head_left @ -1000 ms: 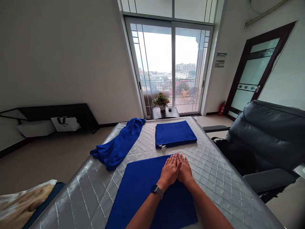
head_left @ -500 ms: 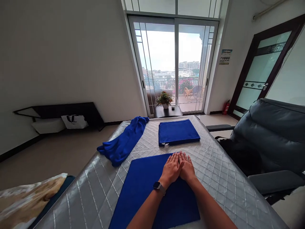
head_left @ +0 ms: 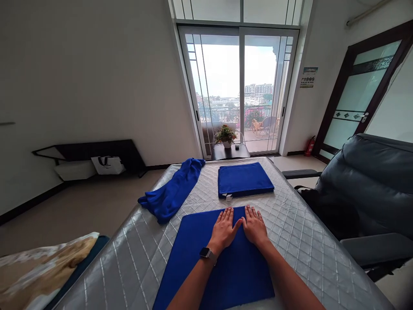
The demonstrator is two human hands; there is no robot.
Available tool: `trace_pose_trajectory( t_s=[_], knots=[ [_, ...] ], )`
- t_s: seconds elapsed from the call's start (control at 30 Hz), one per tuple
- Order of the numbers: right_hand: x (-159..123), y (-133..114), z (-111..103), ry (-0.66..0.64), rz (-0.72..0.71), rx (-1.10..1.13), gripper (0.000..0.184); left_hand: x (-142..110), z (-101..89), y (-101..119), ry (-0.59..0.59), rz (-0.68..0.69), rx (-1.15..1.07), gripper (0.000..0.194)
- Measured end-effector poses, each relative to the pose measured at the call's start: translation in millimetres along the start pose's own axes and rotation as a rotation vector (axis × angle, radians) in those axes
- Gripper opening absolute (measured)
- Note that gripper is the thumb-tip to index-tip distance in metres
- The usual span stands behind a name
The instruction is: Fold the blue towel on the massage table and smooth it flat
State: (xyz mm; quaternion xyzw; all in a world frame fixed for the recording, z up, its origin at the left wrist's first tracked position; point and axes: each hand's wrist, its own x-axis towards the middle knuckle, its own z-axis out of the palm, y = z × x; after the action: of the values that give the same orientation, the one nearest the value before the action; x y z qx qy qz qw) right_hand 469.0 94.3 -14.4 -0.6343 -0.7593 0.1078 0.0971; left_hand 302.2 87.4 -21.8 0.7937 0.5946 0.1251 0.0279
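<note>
- The quilted silver mat [head_left: 300,245] fills the foreground, below a sliding glass balcony door [head_left: 238,86].
- Far left: a patterned cushion [head_left: 48,269] sits beside the mat, and a white paper bag [head_left: 108,165] stands on the floor beyond.
- Left of centre: a crumpled blue towel [head_left: 171,189] lies on the mat.
- Centre: the left hand [head_left: 223,230] (smartwatch [head_left: 208,254] on its wrist) lies flat, fingers open and gripping nothing, on a flat blue towel [head_left: 238,275].
- Just beyond: a folded blue towel [head_left: 245,180] lies apart from it.
- Right of centre: the right hand [head_left: 254,226], equally flat and open, has slid away from the left, so the 2 no longer touch.
- Far right: a dark grey recliner [head_left: 364,189].
</note>
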Motion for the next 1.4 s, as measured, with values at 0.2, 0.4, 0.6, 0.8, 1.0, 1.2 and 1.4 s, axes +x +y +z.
trace_pose_trajectory(
  t_s=[0.2, 0.4, 0.6, 0.8, 1.0, 1.2, 1.4],
  knots=[
    [-1, -1, -1, 0.010, 0.001, 0.004, 0.066, -14, -8.6, -32, 0.002, -0.079, 0.034, 0.081],
    [-1, 1, 2, 0.016, -0.002, -0.002, 0.066, -32, -16.3, -72, 0.020, -0.154, 0.086, 0.081],
    [-1, 2, 3, 0.003, 0.000, -0.026, 0.067, -50, -24.1, -113, 0.051, -0.210, 0.120, 0.083],
    [-2, 1, 3, 0.009, 0.003, -0.050, 0.066, -65, -30.4, -141, 0.086, -0.264, 0.125, 0.085],
    [0, 5, 8, 0.003, -0.005, -0.082, 0.066, -67, -20.2, -145, 0.139, -0.265, 0.133, 0.084],
    [-1, 8, 11, 0.008, -0.008, -0.128, 0.065, -67, -16.8, -142, 0.172, -0.264, 0.142, 0.081],
    [1, 13, 18, 0.015, -0.015, -0.156, 0.067, -69, -23.6, -134, 0.179, -0.277, 0.133, 0.083]
  ],
)
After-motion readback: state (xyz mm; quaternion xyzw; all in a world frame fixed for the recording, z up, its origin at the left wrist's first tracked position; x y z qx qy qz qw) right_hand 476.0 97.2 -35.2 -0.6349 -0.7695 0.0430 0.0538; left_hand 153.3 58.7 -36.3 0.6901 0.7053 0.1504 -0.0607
